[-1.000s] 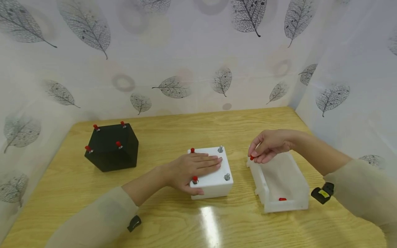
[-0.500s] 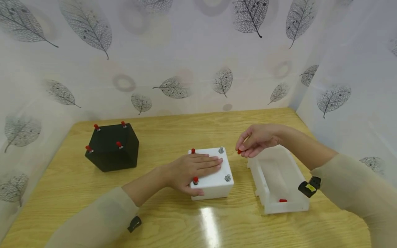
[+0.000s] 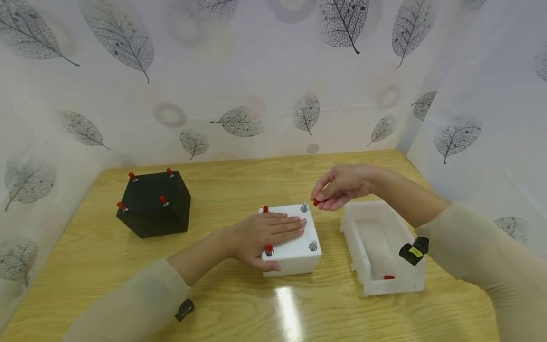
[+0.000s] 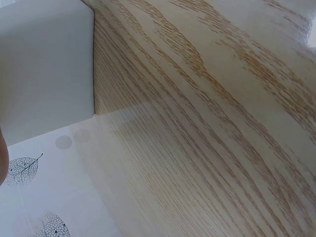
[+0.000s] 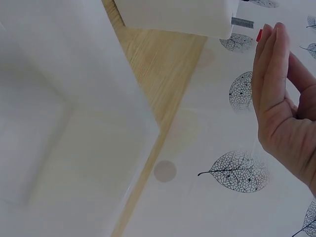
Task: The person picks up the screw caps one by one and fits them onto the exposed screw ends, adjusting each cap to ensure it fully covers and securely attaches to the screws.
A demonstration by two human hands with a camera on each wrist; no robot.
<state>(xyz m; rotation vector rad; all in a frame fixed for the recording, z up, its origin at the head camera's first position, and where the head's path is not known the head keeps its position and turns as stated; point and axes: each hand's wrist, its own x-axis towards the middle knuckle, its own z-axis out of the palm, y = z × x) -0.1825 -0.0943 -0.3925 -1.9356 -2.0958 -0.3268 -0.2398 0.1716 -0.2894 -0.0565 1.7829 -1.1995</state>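
Note:
A white box [image 3: 295,263] has bolts standing at its top corners. Red caps cover the two left bolts, such as the near-left cap [image 3: 268,248]; the far-right bolt [image 3: 304,207] and near-right bolt [image 3: 313,245] show bare metal threads. Flat across the box top rests my left hand [image 3: 269,232], fingers straight, thumb down at the front side. My right hand [image 3: 344,186] pinches a small red cap [image 3: 316,202] just right of and above the far-right bolt, apart from it. In the right wrist view the red cap [image 5: 259,35] shows partly behind the fingertips, near a threaded bolt [image 5: 243,22].
A translucent white bin [image 3: 362,259] stands right of the box, with another red cap [image 3: 389,277] inside near its front wall. A black box [image 3: 160,221] with red-capped bolts sits at the left of the wooden table [image 3: 226,304]. Leaf-patterned curtains enclose the back and sides.
My right hand has moved left from above the bin's far-left corner toward the white box, carrying the red cap. The left hand stays in place on the box.

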